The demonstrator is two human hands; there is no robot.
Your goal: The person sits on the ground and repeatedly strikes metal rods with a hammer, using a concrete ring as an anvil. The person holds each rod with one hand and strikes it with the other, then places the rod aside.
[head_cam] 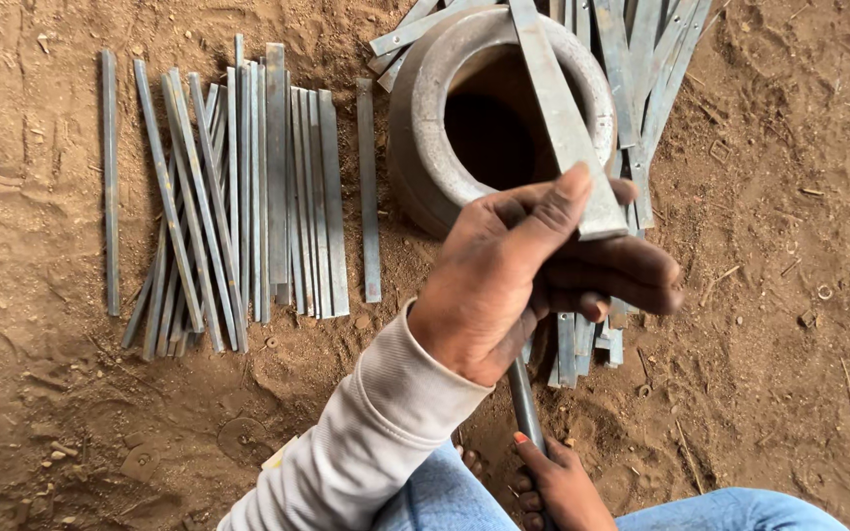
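The dirt floor (759,324) carries a row of flat metal strips (248,187) left of a round metal pot (415,128). My left grip (533,270) clamps one flat strip (563,118) slanting across the pot's mouth; my right grip (563,487) wraps a dark rod (525,408) below

Soft even daylight, faint shadows, no glare, sharp focus throughout

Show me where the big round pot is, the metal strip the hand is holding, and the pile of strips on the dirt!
Round pot (423,118), head view, left rim.
Held metal strip (555,108), head view, flat middle.
Pile of strips (273,187), head view, centre of row.
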